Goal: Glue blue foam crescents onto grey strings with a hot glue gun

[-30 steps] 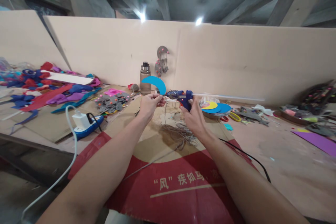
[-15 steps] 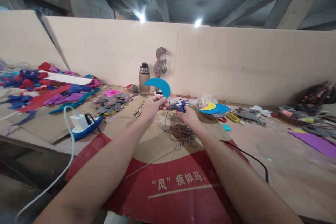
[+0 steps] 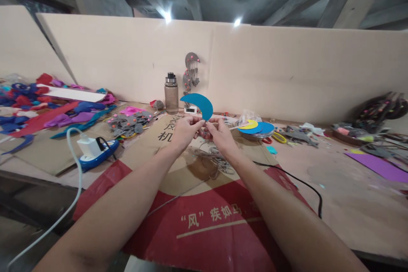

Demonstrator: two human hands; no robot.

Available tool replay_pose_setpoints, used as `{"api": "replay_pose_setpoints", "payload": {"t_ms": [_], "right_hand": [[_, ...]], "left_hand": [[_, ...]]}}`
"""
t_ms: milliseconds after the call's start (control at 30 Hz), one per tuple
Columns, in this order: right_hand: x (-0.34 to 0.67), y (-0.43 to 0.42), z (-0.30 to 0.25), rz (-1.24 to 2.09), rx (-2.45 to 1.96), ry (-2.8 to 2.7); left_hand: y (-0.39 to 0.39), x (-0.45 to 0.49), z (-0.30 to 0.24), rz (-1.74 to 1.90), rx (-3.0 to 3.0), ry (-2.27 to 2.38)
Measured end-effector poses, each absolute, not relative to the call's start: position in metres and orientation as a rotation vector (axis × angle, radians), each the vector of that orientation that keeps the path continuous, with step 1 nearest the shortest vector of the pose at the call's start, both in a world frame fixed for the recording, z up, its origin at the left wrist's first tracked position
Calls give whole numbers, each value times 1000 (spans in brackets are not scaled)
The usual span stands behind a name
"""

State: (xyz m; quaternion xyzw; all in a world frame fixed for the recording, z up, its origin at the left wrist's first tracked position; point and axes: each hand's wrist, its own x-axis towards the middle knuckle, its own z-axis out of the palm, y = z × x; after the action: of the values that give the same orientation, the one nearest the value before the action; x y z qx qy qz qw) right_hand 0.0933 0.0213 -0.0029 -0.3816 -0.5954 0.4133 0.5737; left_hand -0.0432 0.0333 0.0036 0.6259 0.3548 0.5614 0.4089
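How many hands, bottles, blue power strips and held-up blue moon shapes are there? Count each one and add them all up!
Hands: 2 (left hand, right hand)
Held-up blue moon shape: 1
Bottle: 1
Blue power strip: 1
Total: 5

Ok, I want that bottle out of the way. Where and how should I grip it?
Probably around the upper body of the bottle, just below its collar, coming from the front and slightly above. It stands upright with straight sides; the pale board is behind it, a grey lump sits to its left, and the blue crescent is held up to its right.
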Motion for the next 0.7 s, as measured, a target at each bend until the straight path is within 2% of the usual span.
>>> {"api": "replay_pose_setpoints", "payload": {"t_ms": [167, 400, 533, 700], "right_hand": [[99, 26, -4, 765, -1003, -1407], [107, 30, -6, 714, -983, -1419], [107, 24, -2, 806, -964, -1405], [110, 12, 8, 1105, -824, -1350]], "left_hand": [[31, -39, 6, 1389, 1419, 808], [30, -40, 10, 1238, 1256, 705], [32, -43, 9, 1156, 1227, 655], [34, -47, 9, 1012, 1256, 617]]}}
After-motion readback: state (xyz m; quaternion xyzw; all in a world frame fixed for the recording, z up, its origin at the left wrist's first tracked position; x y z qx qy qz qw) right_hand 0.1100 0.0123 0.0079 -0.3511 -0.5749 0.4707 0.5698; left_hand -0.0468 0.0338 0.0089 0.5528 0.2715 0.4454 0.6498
